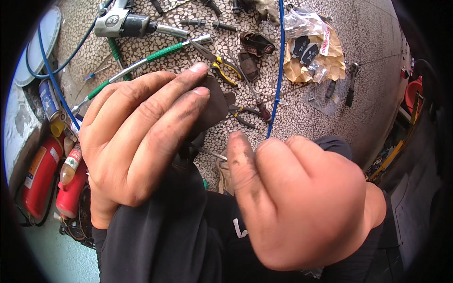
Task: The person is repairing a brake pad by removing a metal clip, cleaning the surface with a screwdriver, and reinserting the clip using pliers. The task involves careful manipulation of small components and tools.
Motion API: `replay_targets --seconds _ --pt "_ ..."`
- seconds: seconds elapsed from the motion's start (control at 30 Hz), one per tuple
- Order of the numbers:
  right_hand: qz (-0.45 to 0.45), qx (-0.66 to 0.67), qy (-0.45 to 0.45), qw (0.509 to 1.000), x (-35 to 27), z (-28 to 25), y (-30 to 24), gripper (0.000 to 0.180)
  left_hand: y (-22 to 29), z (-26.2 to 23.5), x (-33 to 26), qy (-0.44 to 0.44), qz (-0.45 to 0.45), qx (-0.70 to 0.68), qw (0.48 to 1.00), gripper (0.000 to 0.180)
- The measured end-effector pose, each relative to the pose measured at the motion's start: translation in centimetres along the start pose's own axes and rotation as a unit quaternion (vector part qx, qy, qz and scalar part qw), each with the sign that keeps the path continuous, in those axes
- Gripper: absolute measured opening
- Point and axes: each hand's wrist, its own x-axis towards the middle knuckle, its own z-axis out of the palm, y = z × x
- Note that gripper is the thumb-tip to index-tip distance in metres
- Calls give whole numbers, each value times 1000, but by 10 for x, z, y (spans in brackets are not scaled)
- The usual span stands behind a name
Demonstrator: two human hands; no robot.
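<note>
My left hand (137,127) is closed round a dark, flat brake pad (214,106); its edge and a small tab stick out past the fingertips. My right hand (302,203) is closed in a fist. From its index finger a thin metal shaft (210,153) points left, toward the underside of the pad. The fist hides the handle, so I cannot tell what tool it is. Both hands have dark smears. On the speckled floor beyond lie yellow-black pliers (226,70), a second pair of pliers (245,113) and a screwdriver with a red-black handle (264,112).
An impact wrench (122,23) and a long green-banded bar (163,52) lie at the far left. A blue hose (278,70) crosses the floor. Brake pads (306,51) rest on brown paper (335,63) at the right. Red fire extinguishers (41,177) stand at the left.
</note>
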Motion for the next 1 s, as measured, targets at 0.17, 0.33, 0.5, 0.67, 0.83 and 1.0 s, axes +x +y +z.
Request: replay_targets --seconds 0.17,0.33,0.5,0.67,0.83,1.0 --pt "45 -117 64 990 5 16 -17 26 -10 5 3 8 16 9 1000 27" --pt "43 -154 108 981 6 12 -19 23 -8 7 1 1 2 7 1000 31" --pt "-33 -88 -11 995 13 -2 1 22 -5 10 2 5 -3 -13 1000 31" --pt "-184 -145 -12 972 23 2 16 18 -6 10 3 3 -32 20 999 31" --pt "-137 -118 160 970 15 21 6 17 -7 8 2 9 -31 2 999 30" --pt "-170 -115 250 946 19 39 15 20 -14 13 -2 4 -22 14 1000 30"
